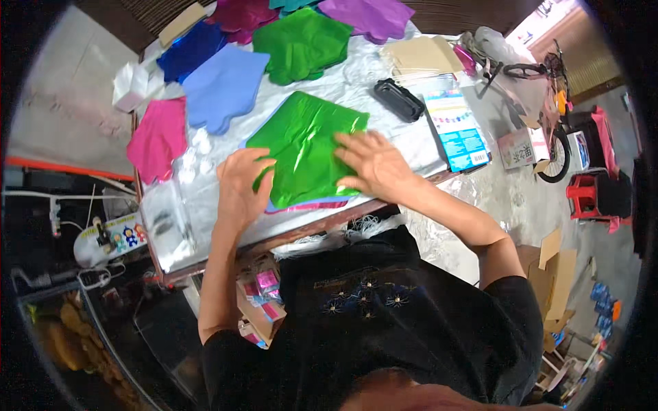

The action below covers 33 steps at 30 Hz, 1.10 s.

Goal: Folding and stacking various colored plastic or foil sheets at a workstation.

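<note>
A shiny green foil sheet (308, 147) with a scalloped outline lies in front of me. Under it, edges of a blue sheet and a pink sheet peek out. At the sheet's left edge rests my left hand (240, 181), its fingers curved and its thumb apart from them. My right hand (373, 161) lies on the right edge with its fingers spread. Both hands look open, touching the foil without a closed grip.
Stacks of scalloped sheets lie around: pink (159, 137), light blue (226, 85), dark blue (192, 53), green (301, 44) and purple (370, 17). A black tray-like object (399, 100) and a blue printed package (456, 130) sit at right. Beyond stand a bicycle (558, 147) and a red stool (582, 195).
</note>
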{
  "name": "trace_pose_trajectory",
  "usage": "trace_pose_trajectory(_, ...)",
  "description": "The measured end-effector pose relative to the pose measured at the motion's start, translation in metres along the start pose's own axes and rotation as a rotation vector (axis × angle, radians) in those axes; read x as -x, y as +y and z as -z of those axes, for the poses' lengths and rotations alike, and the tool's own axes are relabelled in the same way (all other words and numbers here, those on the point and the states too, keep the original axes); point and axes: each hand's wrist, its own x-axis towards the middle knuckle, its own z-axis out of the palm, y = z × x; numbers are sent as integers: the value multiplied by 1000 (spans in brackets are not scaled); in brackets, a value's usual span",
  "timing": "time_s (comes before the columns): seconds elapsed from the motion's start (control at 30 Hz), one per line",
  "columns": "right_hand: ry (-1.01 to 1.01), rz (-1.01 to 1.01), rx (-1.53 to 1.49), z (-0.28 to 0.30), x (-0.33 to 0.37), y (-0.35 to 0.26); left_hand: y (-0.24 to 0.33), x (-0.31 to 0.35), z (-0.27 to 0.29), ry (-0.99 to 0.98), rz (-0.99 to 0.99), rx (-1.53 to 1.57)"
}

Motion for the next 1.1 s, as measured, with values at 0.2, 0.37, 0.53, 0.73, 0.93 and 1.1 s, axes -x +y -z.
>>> trace_pose_trajectory(0.2,-140,45,-197,28,-8,52,5,-198,-56,84,-250,218)
trace_pose_trajectory(0.37,-224,79,-188,80,-17,111,20,-369,-160,-60,-309,131)
trace_pose_trajectory(0.53,-311,-2,-132,99,2,169,24,-438,-261,-36,-374,-35)
trace_pose_trajectory(0.73,-292,-39,-97,101,13,223,34,-448,-296,-137,-284,-181)
trace_pose_trajectory(0.93,-296,-92,-135,96,-10,262,32,-451,-301,57,19,213)
trace_pose_trajectory(1.1,-94,-55,-163,56,-55,327,13,-455,-296,38,448,715)
